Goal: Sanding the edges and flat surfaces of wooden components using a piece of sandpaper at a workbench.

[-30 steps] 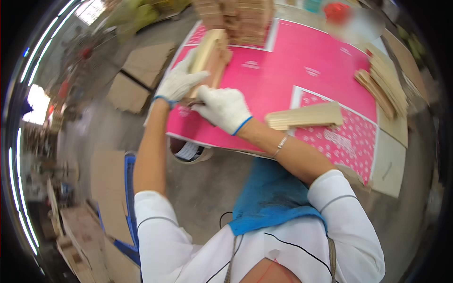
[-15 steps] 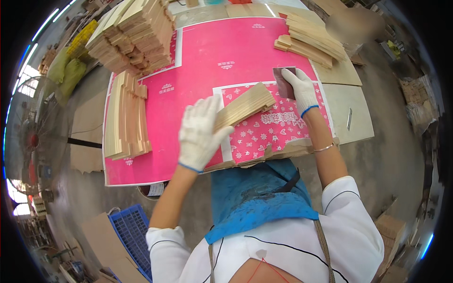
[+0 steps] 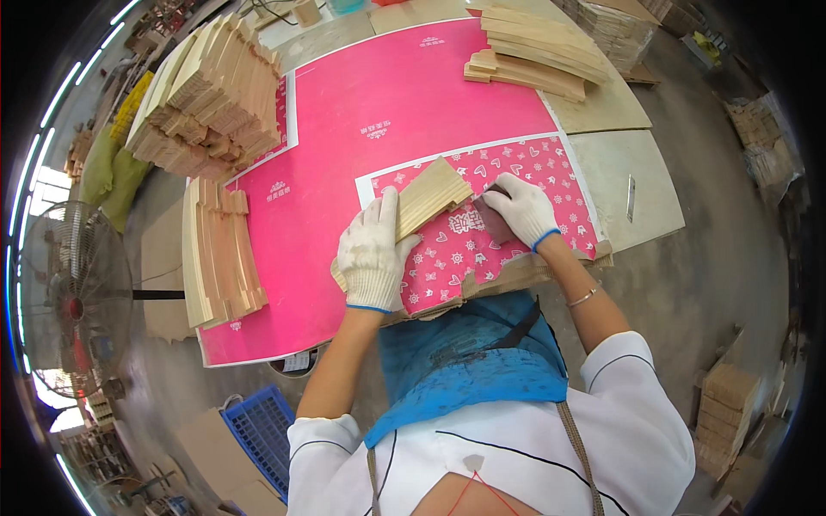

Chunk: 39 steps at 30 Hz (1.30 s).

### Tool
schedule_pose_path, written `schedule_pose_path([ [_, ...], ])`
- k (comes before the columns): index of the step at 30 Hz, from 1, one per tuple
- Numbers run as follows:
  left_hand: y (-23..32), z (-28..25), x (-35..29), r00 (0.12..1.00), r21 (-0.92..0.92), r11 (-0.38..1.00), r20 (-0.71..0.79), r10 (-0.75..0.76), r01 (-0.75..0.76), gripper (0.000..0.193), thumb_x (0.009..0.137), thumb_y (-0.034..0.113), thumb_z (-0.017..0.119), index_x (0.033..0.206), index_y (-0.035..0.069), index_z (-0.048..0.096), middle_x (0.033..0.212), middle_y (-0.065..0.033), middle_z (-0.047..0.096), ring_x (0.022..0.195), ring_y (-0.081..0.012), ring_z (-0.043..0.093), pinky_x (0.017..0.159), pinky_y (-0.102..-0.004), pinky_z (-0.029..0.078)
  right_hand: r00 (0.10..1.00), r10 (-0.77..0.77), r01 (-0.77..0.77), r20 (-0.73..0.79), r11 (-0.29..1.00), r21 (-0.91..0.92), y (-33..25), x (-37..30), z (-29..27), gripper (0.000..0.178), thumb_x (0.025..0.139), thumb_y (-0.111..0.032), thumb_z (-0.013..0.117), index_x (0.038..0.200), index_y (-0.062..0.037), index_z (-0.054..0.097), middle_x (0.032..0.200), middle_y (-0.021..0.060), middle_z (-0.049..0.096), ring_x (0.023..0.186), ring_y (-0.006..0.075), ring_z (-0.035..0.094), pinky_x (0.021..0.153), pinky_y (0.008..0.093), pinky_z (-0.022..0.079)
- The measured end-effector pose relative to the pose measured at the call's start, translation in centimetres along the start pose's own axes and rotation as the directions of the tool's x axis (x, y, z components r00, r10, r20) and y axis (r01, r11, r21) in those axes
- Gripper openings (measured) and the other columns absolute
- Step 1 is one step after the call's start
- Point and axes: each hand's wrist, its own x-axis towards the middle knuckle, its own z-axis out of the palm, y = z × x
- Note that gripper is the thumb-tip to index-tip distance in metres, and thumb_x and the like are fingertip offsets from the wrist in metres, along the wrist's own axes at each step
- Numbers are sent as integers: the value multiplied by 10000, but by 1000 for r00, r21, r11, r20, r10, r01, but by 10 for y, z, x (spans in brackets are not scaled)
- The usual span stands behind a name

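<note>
A pale, grooved wooden board (image 3: pixel 433 196) lies slanted on the patterned part of the pink sheet. My left hand (image 3: pixel 370 249), in a white knit glove, grips it across its near part, with the thumb along the right side and the fingers over the left. Part of the board is hidden beneath that glove. In my gloved right hand (image 3: pixel 525 211) is a brown piece of sandpaper (image 3: pixel 492 222), pinched at its upper edge. The sandpaper hangs just right of the board's far end, close to the sheet; whether it touches the board I cannot tell.
A tall stack of wooden pieces (image 3: pixel 215 86) stands at the far left, with a row of similar boards (image 3: pixel 215 254) nearer. More boards (image 3: pixel 538 52) lie at the back right. A thin knife-like tool (image 3: pixel 631 198) rests on the right. A fan (image 3: pixel 76 297) stands left.
My left hand has closed on the board, which sits at a steeper slant. My right hand has brought the sandpaper down and nearer to me. The whole view has shifted somewhat.
</note>
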Motion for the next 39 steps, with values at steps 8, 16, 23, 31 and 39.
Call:
schedule_pose_path([
  [8, 0, -42, 13, 995, -24, 998, 80, 52, -50, 454, 849, 274, 684, 1262, 112, 587, 1094, -151, 653, 972, -310, 648, 800, -424, 528, 983, 126, -2, -136, 740, 673, 18, 2, -8, 256, 907, -236, 633, 999, 0, 670, 889, 55, 670, 817, 102, 594, 726, 273, 483],
  [16, -1, -36, 28, 979, 59, 995, 191, 72, -84, 508, 840, 348, 695, 1268, 96, 588, 1144, -157, 632, 1059, -324, 614, 877, -433, 494, 976, 138, 36, -169, 661, 749, 8, 21, -11, 278, 905, -241, 646, 1016, 12, 667, 896, 32, 645, 817, 90, 569, 732, 268, 476],
  [23, -4, 6, 13, 994, 54, 993, 37, 102, -104, 767, 741, 381, 796, 1350, 41, 475, 1208, -158, 606, 1134, -316, 586, 939, -417, 486, 995, 37, 17, -88, 839, 544, -30, 70, 3, 345, 895, -341, 596, 1032, -32, 666, 977, 150, 685, 899, 225, 655, 808, 336, 502],
  [31, 0, 2, 11, 998, 59, 998, 67, 15, -19, 737, 752, 376, 788, 1336, 41, 486, 1242, -148, 599, 1170, -309, 574, 936, -412, 490, 974, -202, 212, 104, 972, -100, 2, 45, -1, 323, 896, -371, 568, 1026, -92, 666, 1038, 162, 674, 969, 346, 636, 837, 418, 515],
  [39, -2, 4, 6, 998, 87, 994, 4, 69, -69, 748, 758, 398, 776, 1344, 38, 483, 1249, -166, 601, 1173, -310, 577, 933, -411, 489, 985, -128, 150, -119, 969, 197, -7, 51, 4, 410, 883, -433, 542, 1027, -73, 676, 1041, 189, 678, 997, 370, 631, 890, 440, 496],
])
